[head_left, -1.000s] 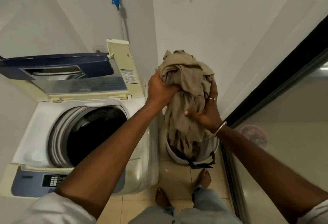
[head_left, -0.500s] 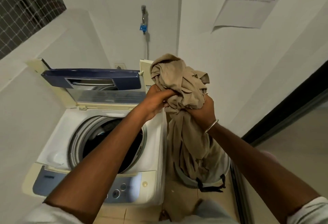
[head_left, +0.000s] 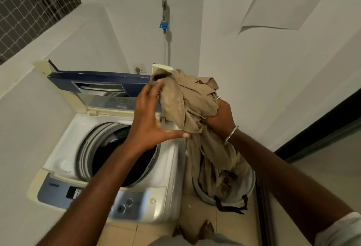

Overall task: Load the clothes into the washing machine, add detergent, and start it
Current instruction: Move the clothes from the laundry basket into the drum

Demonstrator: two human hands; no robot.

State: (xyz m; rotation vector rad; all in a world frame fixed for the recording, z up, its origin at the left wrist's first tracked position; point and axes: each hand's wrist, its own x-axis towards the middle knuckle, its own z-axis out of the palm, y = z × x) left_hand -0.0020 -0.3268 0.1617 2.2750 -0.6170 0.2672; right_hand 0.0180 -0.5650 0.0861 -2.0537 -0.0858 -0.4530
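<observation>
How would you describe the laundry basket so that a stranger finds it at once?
Start at the white washing machine with its raised blue lid. On the tiled floor at its right stands the laundry basket. It is the only round, pale grey container, with black straps hanging outside.

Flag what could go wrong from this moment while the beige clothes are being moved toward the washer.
1. Only the right hand grips the beige clothes; the left hand is open, so the bundle may slip.
2. The cloth's tail hangs into the laundry basket beside the washing machine; it may snag or drape outside the drum.
</observation>
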